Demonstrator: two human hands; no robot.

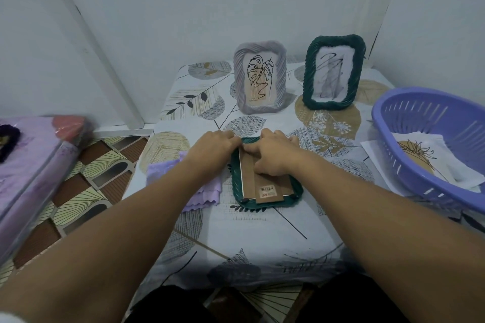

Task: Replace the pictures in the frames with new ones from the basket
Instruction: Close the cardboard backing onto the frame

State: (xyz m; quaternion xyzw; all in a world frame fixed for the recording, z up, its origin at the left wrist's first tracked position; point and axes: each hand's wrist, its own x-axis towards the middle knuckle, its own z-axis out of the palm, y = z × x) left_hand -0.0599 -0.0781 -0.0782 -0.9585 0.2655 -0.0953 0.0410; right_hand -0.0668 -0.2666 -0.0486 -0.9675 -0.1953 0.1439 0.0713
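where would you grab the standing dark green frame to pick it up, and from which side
Take the standing dark green frame by its two long rope-textured side edges, coming from the front and above. It stands upright, leaning back near the wall, so its back is hard to reach. The purple basket sits close on its right, so keep that hand high.

A lilac cloth (183,181) with a scalloped edge lies crumpled on the tablecloth (252,238), just beside the left fingers and partly under that forearm. The tablecloth, white with printed leaves in grey, tan and black, spreads out on all sides of the fingers. Well to the left of them, a lilac wrapped bundle (29,165) sits on the patterned tile floor (86,186) with something dark purple on top. Beyond the fingers rises a pale wall (210,8) with a white corner trim (99,60).
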